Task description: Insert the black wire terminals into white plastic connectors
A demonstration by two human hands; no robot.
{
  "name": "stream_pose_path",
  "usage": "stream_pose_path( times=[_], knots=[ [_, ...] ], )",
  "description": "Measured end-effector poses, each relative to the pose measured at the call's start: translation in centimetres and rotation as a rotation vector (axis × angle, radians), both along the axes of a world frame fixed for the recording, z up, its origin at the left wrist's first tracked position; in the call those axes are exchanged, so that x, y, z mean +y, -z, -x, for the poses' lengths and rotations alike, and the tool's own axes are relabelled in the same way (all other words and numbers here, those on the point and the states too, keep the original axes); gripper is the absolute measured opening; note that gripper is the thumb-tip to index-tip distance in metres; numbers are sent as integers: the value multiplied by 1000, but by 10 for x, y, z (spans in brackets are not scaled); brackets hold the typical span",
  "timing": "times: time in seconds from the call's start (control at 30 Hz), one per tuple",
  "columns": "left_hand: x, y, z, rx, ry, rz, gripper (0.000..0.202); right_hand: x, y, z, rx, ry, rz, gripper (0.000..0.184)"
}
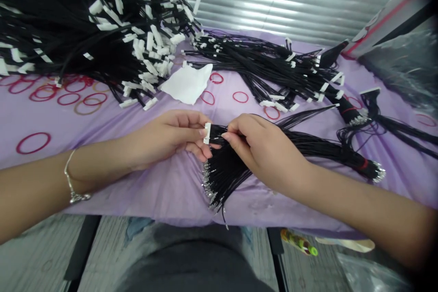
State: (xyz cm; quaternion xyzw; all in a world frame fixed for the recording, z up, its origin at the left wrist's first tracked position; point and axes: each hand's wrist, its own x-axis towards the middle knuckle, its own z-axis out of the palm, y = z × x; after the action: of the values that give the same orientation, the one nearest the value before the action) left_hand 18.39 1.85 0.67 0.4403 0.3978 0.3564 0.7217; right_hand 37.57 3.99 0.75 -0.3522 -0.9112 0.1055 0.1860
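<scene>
My left hand (173, 139) pinches a small white plastic connector (207, 132) between thumb and fingers. My right hand (263, 146) is closed in a pinch on thin black wires that run into that connector. Under my right hand lies a bundle of loose black wires (226, 173) with bare metal tips fanned toward the table's front edge. The bundle stretches to the right, where a red band ties it. Both hands hover just above the purple cloth (171, 187).
A big heap of black wires with white connectors (85, 23) fills the back left. A smaller finished pile (273, 68) lies behind my right hand. Red rubber bands (33, 142) and a white paper scrap (188, 83) dot the cloth. Boxes and plastic bags (393, 32) stand at the right.
</scene>
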Motion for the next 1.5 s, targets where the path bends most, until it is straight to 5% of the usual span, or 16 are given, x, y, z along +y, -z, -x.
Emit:
stream_pose_path(
  times=[0.5, 1.17, 1.37, 1.5],
  knots=[
    [4, 0, 6, -65, 23, 82, 6, -3, -6, -6, 20, -25, -125, 12],
    [4, 0, 3, -7, 17, 105, 8, -1, 5, 5, 67, -39, 32, 11],
    [3, 2, 3, -37, -35, 48, 4, 10, -9, -13, -31, -308, -112, 16],
    [-1, -4, 3, 195, -23, -237, 8, 14, -20, -18, -139, -409, -215, 19]
  ],
)
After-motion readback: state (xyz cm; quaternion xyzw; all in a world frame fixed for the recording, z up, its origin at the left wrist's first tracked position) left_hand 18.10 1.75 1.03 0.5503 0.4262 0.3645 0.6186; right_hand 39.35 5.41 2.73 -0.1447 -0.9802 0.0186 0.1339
